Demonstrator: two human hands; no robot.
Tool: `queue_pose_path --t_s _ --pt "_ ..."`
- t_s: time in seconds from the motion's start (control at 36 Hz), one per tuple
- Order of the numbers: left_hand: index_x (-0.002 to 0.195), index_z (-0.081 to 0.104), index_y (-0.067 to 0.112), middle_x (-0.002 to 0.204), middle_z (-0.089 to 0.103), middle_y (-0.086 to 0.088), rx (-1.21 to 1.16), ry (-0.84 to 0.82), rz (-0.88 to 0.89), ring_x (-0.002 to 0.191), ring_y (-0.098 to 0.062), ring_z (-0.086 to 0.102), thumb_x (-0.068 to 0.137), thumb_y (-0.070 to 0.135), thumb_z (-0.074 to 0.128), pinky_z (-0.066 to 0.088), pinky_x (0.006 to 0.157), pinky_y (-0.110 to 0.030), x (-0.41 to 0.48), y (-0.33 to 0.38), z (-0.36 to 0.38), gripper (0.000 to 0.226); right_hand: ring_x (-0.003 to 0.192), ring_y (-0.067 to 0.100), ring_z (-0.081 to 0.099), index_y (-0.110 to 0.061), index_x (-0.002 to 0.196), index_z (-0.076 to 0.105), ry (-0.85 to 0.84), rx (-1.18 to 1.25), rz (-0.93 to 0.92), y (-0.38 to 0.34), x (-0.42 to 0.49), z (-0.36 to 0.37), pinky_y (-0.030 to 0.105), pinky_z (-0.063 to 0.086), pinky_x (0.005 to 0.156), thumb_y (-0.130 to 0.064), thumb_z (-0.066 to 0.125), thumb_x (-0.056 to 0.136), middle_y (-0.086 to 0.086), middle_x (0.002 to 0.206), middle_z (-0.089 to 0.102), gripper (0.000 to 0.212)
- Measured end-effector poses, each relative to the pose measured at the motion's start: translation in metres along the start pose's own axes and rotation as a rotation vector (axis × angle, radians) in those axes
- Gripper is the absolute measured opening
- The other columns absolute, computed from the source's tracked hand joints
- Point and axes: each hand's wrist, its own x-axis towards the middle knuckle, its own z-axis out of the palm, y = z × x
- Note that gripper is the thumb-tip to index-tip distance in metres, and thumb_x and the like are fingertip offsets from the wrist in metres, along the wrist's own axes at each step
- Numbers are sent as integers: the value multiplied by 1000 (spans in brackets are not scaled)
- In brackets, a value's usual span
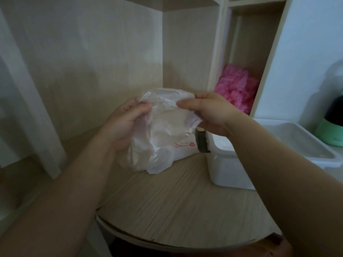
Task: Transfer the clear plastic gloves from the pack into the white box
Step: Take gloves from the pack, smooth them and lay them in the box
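Crumpled clear glove pack (pixel 163 130) upright beside open white box (pixel 224 164)

Home corner, pale wood-grain table (pixel 181 204), matching shelving (pixel 246 52), white curtain (pixel 27 108)

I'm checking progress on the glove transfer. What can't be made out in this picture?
- Inside of the white box: head view, hidden by the right hand and forearm.
- Pack contents: crumpled film, glove count unreadable.
- Red print on the pack: too small.
- Green container: cut off by the right edge.
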Motion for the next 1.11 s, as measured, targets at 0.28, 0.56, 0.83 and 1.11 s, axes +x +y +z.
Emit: queue_pose_path --t_s 0.28,0.56,0.83,1.11 --pt "92 67 4 72 70 -5 138 -333 -167 63 -12 66 77 7 65 53 60 -21 3 0 50 16 57 15 52 4 107 59 208 245 -6 -8 -19 -51 25 47 57 0 51 92 13 74 52 17" --pt "109 64 17 103 68 -2 -176 -305 -241 84 -15 66 71 31 69 56 62 -26 21 -5 83 40 44 14 35 -10 76 61 365 -120 -68 -12 -32 -88 23 24 41 -8 49 94 3 56 44 22" --pt "114 65 24 111 70 0 233 -560 -184 102 -16 65 40 52 91 52 82 -27 27 -4 102 83 64 19 57 -7 78 63 300 191 -78 -20 -46 -104 29 53 60 -5 49 93 6 68 60 20" --pt "82 68 4 67 65 -3 341 -465 -167 53 -7 58 70 9 71 50 52 -18 24 -1 131 14 38 11 42 -9 75 60 450 -23 -82 -19 -46 -114 18 32 37 -5 47 93 1 52 49 23"
